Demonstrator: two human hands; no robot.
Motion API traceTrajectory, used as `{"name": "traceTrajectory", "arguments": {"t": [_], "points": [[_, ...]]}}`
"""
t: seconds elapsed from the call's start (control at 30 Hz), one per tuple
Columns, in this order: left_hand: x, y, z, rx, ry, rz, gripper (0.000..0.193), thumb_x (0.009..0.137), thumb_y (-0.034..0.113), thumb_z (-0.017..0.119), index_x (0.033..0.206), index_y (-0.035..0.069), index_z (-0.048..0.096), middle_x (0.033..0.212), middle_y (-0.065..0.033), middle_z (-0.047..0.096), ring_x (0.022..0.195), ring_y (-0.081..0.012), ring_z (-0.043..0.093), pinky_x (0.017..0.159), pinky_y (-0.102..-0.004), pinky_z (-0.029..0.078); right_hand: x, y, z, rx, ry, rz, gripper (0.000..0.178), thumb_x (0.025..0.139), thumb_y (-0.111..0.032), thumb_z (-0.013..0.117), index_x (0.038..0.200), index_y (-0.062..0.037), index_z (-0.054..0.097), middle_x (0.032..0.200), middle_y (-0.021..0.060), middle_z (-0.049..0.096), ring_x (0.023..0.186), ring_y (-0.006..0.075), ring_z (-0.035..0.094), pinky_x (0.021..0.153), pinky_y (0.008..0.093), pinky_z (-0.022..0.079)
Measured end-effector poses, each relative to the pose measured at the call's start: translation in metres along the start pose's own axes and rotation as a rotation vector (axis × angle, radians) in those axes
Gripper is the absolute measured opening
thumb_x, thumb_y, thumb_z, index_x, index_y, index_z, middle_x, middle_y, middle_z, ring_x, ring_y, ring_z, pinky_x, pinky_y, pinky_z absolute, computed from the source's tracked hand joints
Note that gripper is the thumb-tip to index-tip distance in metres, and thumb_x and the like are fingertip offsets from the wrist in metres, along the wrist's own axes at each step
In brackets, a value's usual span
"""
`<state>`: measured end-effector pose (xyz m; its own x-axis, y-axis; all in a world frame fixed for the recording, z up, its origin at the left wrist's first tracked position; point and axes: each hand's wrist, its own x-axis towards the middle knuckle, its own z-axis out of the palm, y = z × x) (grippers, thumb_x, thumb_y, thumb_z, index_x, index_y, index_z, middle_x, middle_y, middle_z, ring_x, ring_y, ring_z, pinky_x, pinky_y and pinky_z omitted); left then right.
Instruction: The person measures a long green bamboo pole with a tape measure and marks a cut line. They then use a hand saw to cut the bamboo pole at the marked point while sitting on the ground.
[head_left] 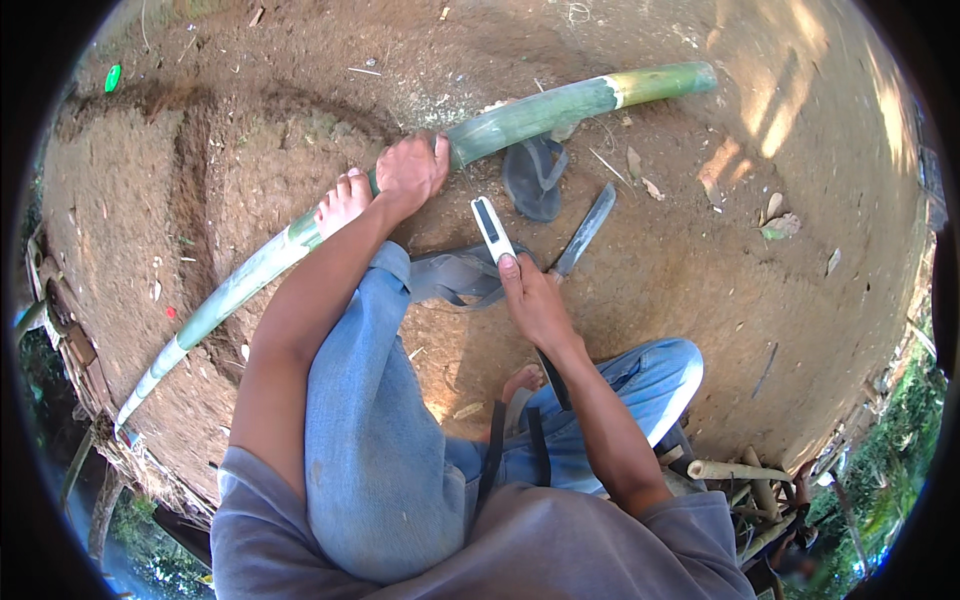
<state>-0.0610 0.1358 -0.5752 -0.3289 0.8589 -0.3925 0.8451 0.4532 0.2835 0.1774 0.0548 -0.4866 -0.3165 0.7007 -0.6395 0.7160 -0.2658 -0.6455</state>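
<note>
A long green bamboo pole (540, 115) lies across the ground before me, from the lower left to the upper right. My left hand (410, 170) is closed round its middle, and my bare left foot (343, 203) presses on the pole beside that hand. In my right hand (535, 305) is a slim white handheld device (490, 228) with a dark slot, pointing away from me and apart from the pole. Just past the right fingers a long knife (588, 228) rests on the dirt, its handle end partly hidden by the hand.
One dark sandal (533, 185) lies below the pole, another grey sandal (450, 275) near my left knee. Cut bamboo pieces (735, 470) are piled at the lower right. Dry leaves (780, 225) and a green scrap (112, 78) dot the brown dirt.
</note>
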Motion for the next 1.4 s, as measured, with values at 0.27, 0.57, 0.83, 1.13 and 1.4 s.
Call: {"name": "traceTrajectory", "arguments": {"t": [0.27, 0.57, 0.83, 1.13, 1.4], "points": [[-0.001, 0.001, 0.002, 0.057, 0.015, -0.013, 0.056, 0.101, 0.047, 0.04, 0.1, 0.0, 0.07, 0.095, -0.0256, 0.072, 0.093, -0.041, 0.071, 0.089, -0.0497, 0.054, 0.002, 0.004, -0.008, 0.005, -0.023, -0.034, 0.058, 0.108, -0.049, 0.033, 0.1, 0.0038, 0.053, 0.08, 0.0329, 0.059, 0.081, 0.0545, 0.058, 0.072, 0.0557, 0.043], [0.002, -0.002, 0.005, 0.022, 0.035, -0.017, 0.06, 0.1, 0.05, 0.039, 0.095, -0.001, 0.071, 0.091, -0.0266, 0.072, 0.091, -0.0422, 0.071, 0.088, -0.0512, 0.054, -0.001, 0.001, -0.01, 0.008, -0.028, -0.034, 0.059, 0.108, -0.05, 0.031, 0.096, 0.0029, 0.053, 0.074, 0.0266, 0.056, 0.073, 0.0465, 0.059, 0.07, 0.0527, 0.044], [0.001, -0.003, 0.0, -0.022, 0.019, -0.013, 0.058, 0.099, 0.05, 0.039, 0.1, 0.002, 0.072, 0.092, -0.0261, 0.072, 0.091, -0.0428, 0.071, 0.088, -0.0523, 0.054, -0.015, 0.014, -0.007, 0.018, 0.017, -0.051, 0.061, 0.108, -0.052, 0.031, 0.094, 0.0022, 0.054, 0.07, 0.0205, 0.053, 0.068, 0.0394, 0.058, 0.066, 0.0501, 0.045], [0.004, -0.009, 0.004, -0.004, -0.019, 0.006, 0.048, 0.101, 0.047, 0.04, 0.109, 0.009, 0.067, 0.094, -0.0248, 0.071, 0.093, -0.0447, 0.069, 0.083, -0.0566, 0.054, -0.01, 0.007, -0.008, 0.01, -0.001, -0.009, 0.063, 0.108, -0.053, 0.032, 0.088, 0.0024, 0.054, 0.068, 0.0168, 0.053, 0.06, 0.0314, 0.057, 0.057, 0.0437, 0.046], [0.003, -0.006, -0.002, -0.022, 0.002, 0.034, 0.05, 0.101, 0.048, 0.04, 0.104, 0.007, 0.069, 0.091, -0.0251, 0.071, 0.09, -0.0432, 0.07, 0.083, -0.0551, 0.054, -0.001, -0.003, -0.006, 0.006, 0.0, 0.027, 0.064, 0.107, -0.056, 0.032, 0.093, 0.0011, 0.058, 0.07, 0.0166, 0.056, 0.06, 0.0271, 0.06, 0.061, 0.043, 0.049]]}}
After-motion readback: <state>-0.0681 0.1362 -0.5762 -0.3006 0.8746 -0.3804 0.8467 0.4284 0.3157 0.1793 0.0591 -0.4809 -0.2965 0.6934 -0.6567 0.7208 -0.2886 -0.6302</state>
